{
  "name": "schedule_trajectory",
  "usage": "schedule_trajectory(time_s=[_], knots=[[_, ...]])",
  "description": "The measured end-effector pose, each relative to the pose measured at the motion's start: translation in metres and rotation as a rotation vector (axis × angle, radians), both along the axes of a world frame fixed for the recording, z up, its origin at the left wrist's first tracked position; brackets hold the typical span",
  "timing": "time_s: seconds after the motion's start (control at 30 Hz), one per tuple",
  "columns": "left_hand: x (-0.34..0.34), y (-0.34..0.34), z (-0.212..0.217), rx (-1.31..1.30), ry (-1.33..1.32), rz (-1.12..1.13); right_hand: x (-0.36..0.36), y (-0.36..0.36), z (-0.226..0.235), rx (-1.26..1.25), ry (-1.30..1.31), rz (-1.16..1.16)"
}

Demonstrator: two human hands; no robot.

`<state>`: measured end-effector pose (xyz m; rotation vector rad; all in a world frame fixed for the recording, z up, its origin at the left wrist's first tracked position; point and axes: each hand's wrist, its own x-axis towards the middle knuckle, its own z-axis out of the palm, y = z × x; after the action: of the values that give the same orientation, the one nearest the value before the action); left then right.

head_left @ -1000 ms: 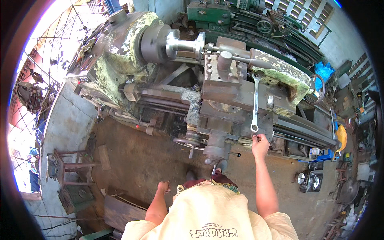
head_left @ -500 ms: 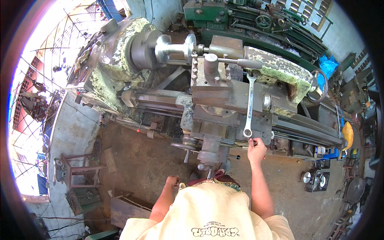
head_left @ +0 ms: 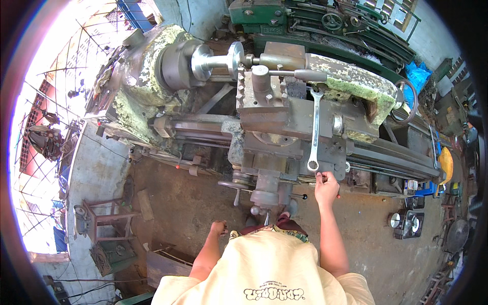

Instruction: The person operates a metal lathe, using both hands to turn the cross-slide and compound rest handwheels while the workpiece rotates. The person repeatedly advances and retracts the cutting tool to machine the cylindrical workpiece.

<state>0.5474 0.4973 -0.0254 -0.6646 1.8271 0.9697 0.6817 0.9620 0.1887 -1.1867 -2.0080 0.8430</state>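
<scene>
My right hand [head_left: 327, 189] is closed at the front of the lathe carriage, just below the ring end of a combination wrench [head_left: 315, 134]. What its fingers grip is hidden; a small red tip shows beside it. The wrench lies lengthwise across the carriage top, its open jaw toward the back. My left hand [head_left: 219, 227] hangs low with curled fingers, left of the cross-slide crank handle [head_left: 267, 217], touching nothing visible. In the lathe chuck [head_left: 175, 66] sits a shiny flanged metal workpiece [head_left: 218, 61], its right end near the tailstock centre. The tool post [head_left: 262, 96] stands right of it.
Behind stands a green lathe [head_left: 305, 25]. The tailstock handwheel [head_left: 405, 101] juts out at right. A black crate [head_left: 408, 224] with metal parts lies on the right floor; a rusty metal stand [head_left: 108, 218] is at left. A yellow container [head_left: 445, 165] stands past the bed's end.
The view has shifted slightly, so the lathe appears a little further left. Both hands stay in nearly the same places, and the wrench lies as before.
</scene>
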Motion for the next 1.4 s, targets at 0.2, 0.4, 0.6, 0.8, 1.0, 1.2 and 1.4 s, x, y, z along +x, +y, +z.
schedule_trajectory(time_s=[0.2, 0.4, 0.6, 0.8, 1.0, 1.2, 1.4], knots=[[0.013, 0.000, 0.001, 0.060, -0.039, 0.045, -0.001, 0.001, 0.000, 0.027, -0.010, 0.013], [0.016, -0.009, -0.007, 0.025, -0.031, 0.037, -0.002, 0.001, 0.000, -0.025, -0.015, -0.006], [0.021, -0.015, -0.009, 0.023, -0.038, 0.052, 0.001, 0.003, -0.004, 0.002, -0.038, 0.031], [0.026, -0.015, -0.006, -0.001, -0.041, 0.037, 0.000, 0.000, 0.001, -0.037, -0.030, 0.007], [0.026, -0.016, -0.009, 0.026, -0.052, 0.047, -0.001, -0.002, 0.008, -0.045, -0.065, -0.003], [0.025, -0.015, -0.007, 0.014, -0.046, 0.055, 0.000, -0.001, 0.005, -0.047, -0.061, -0.003], [0.023, -0.015, -0.011, 0.003, -0.063, 0.031, -0.001, -0.001, 0.005, -0.043, -0.035, 0.008]])
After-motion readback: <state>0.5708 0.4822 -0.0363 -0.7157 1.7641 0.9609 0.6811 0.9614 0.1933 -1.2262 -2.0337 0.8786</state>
